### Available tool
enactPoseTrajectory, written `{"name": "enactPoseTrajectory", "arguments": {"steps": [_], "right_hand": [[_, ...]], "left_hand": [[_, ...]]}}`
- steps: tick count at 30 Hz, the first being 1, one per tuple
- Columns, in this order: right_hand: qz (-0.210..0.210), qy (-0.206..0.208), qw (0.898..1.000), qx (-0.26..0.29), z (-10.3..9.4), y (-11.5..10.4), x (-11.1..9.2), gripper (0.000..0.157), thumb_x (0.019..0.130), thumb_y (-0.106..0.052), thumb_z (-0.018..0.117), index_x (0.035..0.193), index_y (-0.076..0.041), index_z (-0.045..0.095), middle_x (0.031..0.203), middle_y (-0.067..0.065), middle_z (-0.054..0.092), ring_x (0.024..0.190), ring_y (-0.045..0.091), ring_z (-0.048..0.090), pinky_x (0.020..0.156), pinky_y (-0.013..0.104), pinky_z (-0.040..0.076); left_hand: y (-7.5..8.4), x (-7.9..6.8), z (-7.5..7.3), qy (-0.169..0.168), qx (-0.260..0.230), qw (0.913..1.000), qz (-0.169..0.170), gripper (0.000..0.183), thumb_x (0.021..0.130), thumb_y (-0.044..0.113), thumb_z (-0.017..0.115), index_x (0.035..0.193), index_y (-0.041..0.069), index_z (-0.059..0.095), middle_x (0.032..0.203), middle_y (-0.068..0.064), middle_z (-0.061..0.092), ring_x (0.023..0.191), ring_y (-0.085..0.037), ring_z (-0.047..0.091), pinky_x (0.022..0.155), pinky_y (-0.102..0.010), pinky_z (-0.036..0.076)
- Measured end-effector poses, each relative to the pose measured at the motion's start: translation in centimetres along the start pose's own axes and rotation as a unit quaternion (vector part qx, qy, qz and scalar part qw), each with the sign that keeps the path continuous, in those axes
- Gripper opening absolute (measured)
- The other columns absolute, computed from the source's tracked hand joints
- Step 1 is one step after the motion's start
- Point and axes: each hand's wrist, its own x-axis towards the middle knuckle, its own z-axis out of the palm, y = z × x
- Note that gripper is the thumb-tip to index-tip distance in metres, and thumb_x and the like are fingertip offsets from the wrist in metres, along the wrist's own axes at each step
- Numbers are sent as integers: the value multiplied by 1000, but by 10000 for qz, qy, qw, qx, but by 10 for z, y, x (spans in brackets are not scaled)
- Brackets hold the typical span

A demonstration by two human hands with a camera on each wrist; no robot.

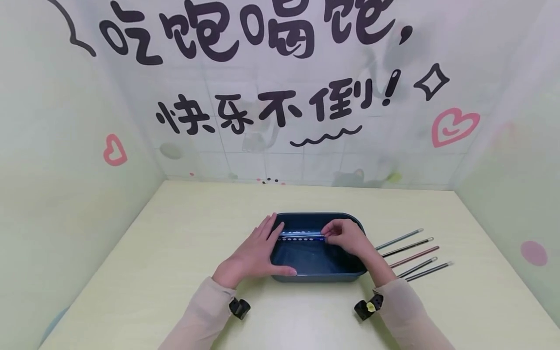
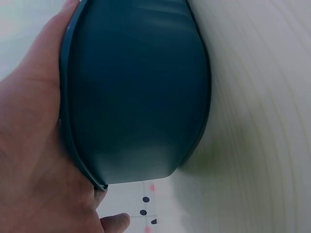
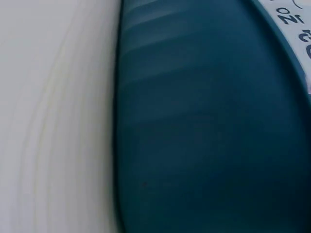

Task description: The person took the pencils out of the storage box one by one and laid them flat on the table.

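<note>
A dark blue rectangular box stands on the table, with rows of small white ovals inside. My left hand rests on its left end, fingers spread along the rim and thumb lying over the front rim. The left wrist view shows the palm against the rim of the box. My right hand reaches over the box's right side, fingertips pinching the right end of a slim blue pencil that lies lengthwise inside. Only the outer wall of the box fills the right wrist view; the hand is hidden there.
Several pencils fan out on the table right of the box, among them a reddish one and a dark one, partly covered by the right forearm. A printed cloth hangs behind the pale table. Cloth walls stand at both sides.
</note>
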Motion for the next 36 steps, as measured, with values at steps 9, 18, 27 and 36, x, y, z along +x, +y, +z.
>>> {"name": "enactPoseTrajectory", "arguments": {"steps": [9, 18, 27, 36], "right_hand": [[-399, 509, 9923, 1058, -7, 4, -7, 16, 90, 1, 69, 103, 11, 66, 100, 26, 71, 84, 14, 69, 77, 19, 58], [-117, 725, 9793, 1886, -14, -1, -13, 22, 92, -5, 70, 105, 11, 64, 101, 18, 74, 80, -1, 69, 79, 16, 57], [-148, 859, 9669, 2399, -39, -4, -26, 30, 93, -13, 70, 110, 10, 62, 89, -15, 73, 83, 3, 72, 81, 18, 58], [-341, 938, 9479, 3027, -66, 1, -46, 10, 95, -10, 68, 104, -6, 68, 96, -10, 76, 89, 4, 73, 84, 20, 59]], "left_hand": [[3, 5, 0, -34, 11, 10000, 56, 120, 74, 73, 71, 161, 10, 17, 170, -12, 0, 158, -32, 1, 127, -51, 16], [-1, 1, 3, -24, -30, 10000, -44, 120, 73, 74, 72, 160, 10, 19, 170, -13, 1, 157, -33, 1, 127, -51, 16], [0, 2, 2, 8, -115, 9999, 18, 119, 74, 72, 72, 161, 10, 18, 170, -12, 0, 158, -32, 1, 127, -51, 16], [0, 2, 0, -10, -93, 10000, 21, 119, 75, 72, 72, 160, 10, 18, 170, -13, 0, 157, -33, 1, 127, -51, 16]]}}
